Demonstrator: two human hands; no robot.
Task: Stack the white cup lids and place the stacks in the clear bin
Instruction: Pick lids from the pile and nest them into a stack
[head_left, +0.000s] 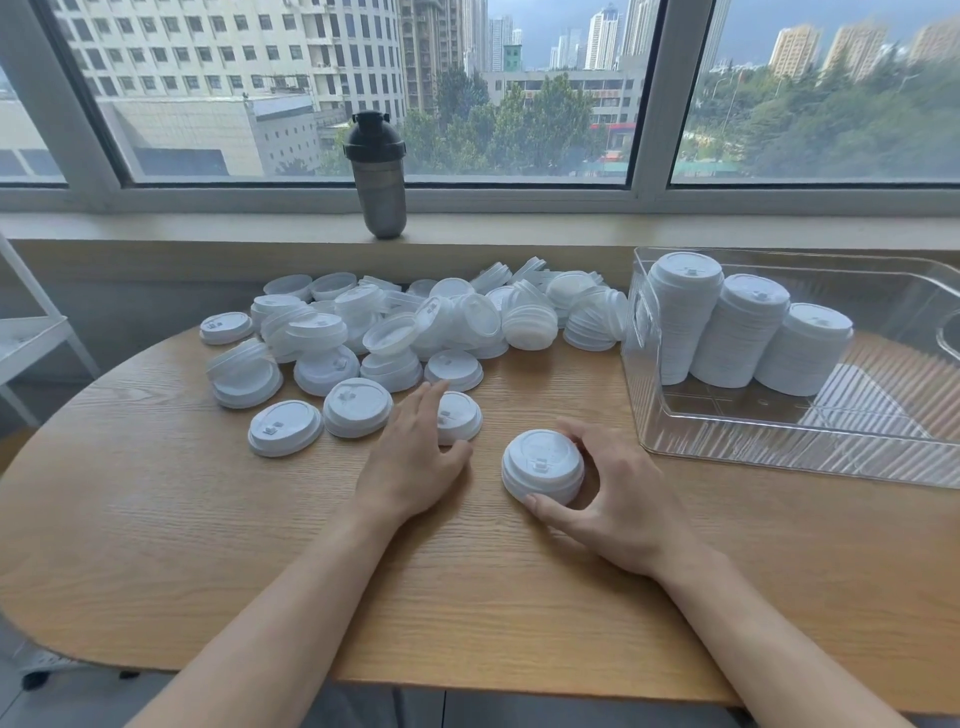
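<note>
Right hand (618, 499) grips a short lid stack (543, 465) on the bench (156, 519), mid-bench. Left hand (415, 457), fingers straight, rests on a single lid (460, 415). Loose lids (415, 327) along far edge. Clear bin (779, 441), far right corner, holds three tall stacks (737, 332).

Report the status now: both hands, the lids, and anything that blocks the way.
Right hand grips short lid stack on table. Left hand open, touching single lid. Three tall stacks in clear bin; path unobstructed.
</note>
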